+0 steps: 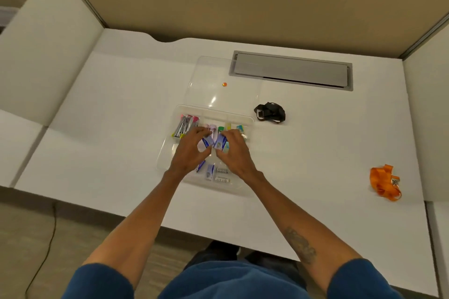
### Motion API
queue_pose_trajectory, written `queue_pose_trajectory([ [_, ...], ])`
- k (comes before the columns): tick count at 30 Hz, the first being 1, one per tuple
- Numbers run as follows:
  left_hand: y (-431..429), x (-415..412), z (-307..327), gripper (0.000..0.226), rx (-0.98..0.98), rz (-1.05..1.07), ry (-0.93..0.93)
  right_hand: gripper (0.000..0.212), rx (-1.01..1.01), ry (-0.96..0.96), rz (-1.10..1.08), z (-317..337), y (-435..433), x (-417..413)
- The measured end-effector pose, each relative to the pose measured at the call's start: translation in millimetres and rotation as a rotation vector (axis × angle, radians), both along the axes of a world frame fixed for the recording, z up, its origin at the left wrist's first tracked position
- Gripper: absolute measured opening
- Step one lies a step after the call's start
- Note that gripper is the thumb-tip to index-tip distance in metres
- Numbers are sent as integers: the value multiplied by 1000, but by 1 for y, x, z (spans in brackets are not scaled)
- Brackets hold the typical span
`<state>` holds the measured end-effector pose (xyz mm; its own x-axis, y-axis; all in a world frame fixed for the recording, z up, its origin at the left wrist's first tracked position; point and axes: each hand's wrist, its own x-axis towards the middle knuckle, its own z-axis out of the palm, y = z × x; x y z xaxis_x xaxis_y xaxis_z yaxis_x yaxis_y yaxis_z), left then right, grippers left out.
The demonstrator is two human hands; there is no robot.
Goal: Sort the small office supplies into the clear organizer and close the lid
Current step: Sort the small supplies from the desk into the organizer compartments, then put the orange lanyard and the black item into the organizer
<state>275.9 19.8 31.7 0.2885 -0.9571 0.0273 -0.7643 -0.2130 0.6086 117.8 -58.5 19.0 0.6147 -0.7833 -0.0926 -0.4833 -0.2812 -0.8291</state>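
Observation:
The clear organizer point(167, 150) lies on the white desk with its clear lid point(223, 73) folded open behind it. A bundle of pens and markers point(185, 125) fills its far-left compartment. Small white and blue boxes point(211, 172) lie in the near compartments. Both hands are over the organizer's middle. My left hand point(190, 150) pinches a small blue-and-white box point(207, 141). My right hand point(234, 150) pinches another blue-and-white box point(220, 141) right beside it. Coloured items point(239, 128) show behind my fingers; the compartments under my hands are hidden.
A black strap bundle point(270, 112) lies right of the organizer. An orange lanyard point(385, 182) sits near the desk's right edge. A grey cable hatch point(291, 70) is set into the desk behind, partly under the lid. Beige partition walls enclose the desk.

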Motion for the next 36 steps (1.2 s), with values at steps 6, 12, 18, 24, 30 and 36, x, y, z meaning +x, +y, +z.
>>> queue_pose_trajectory([
  [6, 37, 27, -7, 45, 164, -118, -156, 51, -215, 253, 197, -8, 25, 13],
  [12, 38, 27, -10, 54, 280, -200, -231, 54, -260, 408, 212, -12, 35, 18],
  [18, 31, 20, -10, 57, 297, -175, -227, 55, -247, 383, 182, -12, 37, 10],
  [24, 13, -1, -4, 39, 156, -129, -185, 46, -239, 306, 103, -6, 26, -13],
  [30, -28, -49, 4, 35, 71, -237, -98, 42, -226, 293, -71, 1, 0, -58],
  [36, -69, -120, 1, 42, 136, -338, -55, 40, -230, 354, -307, 3, -27, -137],
])
